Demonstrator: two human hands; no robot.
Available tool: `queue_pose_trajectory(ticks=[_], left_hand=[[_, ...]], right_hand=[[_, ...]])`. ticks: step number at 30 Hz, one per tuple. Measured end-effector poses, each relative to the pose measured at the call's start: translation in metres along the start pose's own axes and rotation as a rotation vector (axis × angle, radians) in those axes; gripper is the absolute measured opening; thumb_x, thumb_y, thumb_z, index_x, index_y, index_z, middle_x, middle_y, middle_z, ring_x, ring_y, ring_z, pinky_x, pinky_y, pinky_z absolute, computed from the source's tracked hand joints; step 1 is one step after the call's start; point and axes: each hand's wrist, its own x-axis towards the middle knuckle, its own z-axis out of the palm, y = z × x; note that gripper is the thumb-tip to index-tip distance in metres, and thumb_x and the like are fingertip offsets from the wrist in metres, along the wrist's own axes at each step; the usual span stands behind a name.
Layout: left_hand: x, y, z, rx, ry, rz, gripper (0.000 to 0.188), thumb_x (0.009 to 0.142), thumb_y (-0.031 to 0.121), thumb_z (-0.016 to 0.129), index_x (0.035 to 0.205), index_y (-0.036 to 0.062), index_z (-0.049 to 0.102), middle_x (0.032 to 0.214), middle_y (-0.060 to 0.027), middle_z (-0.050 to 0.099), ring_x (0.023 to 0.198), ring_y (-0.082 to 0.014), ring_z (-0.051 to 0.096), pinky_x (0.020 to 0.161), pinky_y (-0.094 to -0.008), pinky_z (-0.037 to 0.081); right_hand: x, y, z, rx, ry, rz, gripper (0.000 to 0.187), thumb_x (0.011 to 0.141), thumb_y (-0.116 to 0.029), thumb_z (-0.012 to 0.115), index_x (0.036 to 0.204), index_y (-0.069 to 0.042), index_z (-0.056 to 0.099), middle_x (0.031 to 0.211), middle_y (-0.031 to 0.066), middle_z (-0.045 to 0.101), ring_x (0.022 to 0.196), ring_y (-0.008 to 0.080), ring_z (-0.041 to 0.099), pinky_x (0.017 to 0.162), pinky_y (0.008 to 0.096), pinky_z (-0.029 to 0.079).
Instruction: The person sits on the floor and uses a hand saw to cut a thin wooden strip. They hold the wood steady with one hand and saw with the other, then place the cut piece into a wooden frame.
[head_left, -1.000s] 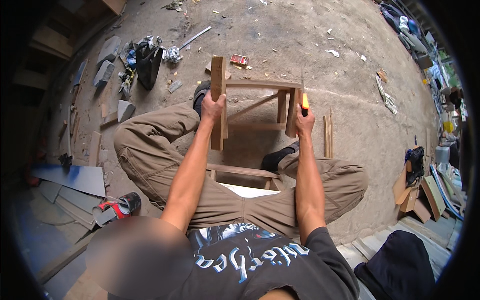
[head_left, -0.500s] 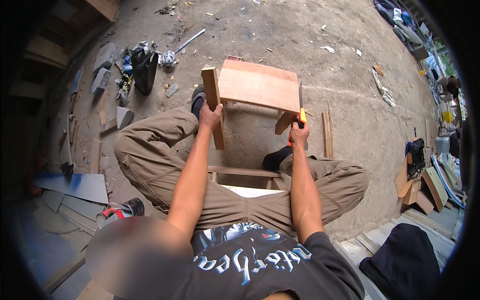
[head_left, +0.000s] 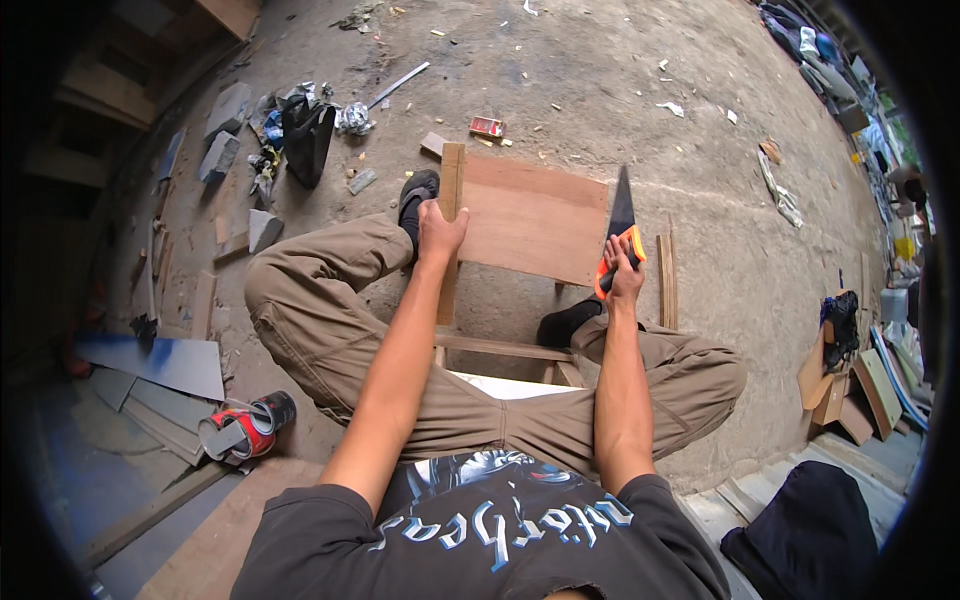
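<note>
Dusty concrete lies under me as my left hand (head_left: 440,228) grips a leg of the wooden stool (head_left: 530,225) tipped between my knees, my right hand (head_left: 622,278) closed on the saw (head_left: 620,225), no cut visible yet.

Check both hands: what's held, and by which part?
Left hand grips the wooden stool by a leg. Right hand holds the hand saw by its orange handle.
</note>
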Motion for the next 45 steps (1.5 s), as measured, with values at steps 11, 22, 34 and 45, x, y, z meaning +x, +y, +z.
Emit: queue_pose_trajectory(ticks=[11,22,34,45], left_hand=[[-0.03,0.031,0.017,-0.026,-0.168,-0.12,0.054,0.078,0.044,0.067,0.102,-0.0046,0.064,0.1,-0.0285,0.067,0.099,-0.0398,0.066,0.087,-0.0451,0.051],[-0.049,0.039,0.05,0.035,-0.145,0.184,0.035,0.09,0.026,0.062,0.109,-0.0038,0.062,0.11,-0.0228,0.063,0.105,-0.0383,0.06,0.092,-0.0428,0.048],[-0.024,0.047,0.085,-0.256,-0.295,0.009,0.048,0.08,0.028,0.073,0.116,-0.0013,0.063,0.093,-0.0162,0.07,0.086,-0.0253,0.069,0.079,-0.0361,0.053],[-0.045,0.082,0.071,0.014,-0.096,0.296,0.043,0.076,0.03,0.077,0.107,0.0039,0.063,0.11,-0.0123,0.057,0.105,-0.0293,0.058,0.088,-0.0412,0.047]], right_hand=[[0.023,-0.005,-0.023,-0.562,-0.031,-0.106,0.033,0.081,0.001,0.054,0.112,0.006,0.064,0.102,0.0111,0.07,0.092,0.017,0.067,0.082,0.0287,0.052],[-0.012,-0.039,0.024,-0.904,0.085,-0.519,0.029,0.08,-0.011,0.058,0.106,-0.002,0.068,0.08,0.0235,0.066,0.076,0.0347,0.069,0.069,0.0405,0.052],[-0.063,-0.059,0.081,-0.613,-0.197,-0.376,0.021,0.084,-0.002,0.052,0.102,0.002,0.063,0.09,0.0131,0.073,0.06,0.0145,0.065,0.057,0.0274,0.051],[-0.068,-0.052,0.07,-0.611,-0.168,-0.329,0.016,0.083,-0.001,0.055,0.096,0.001,0.064,0.086,0.0102,0.073,0.059,0.0108,0.059,0.057,0.0264,0.048]])
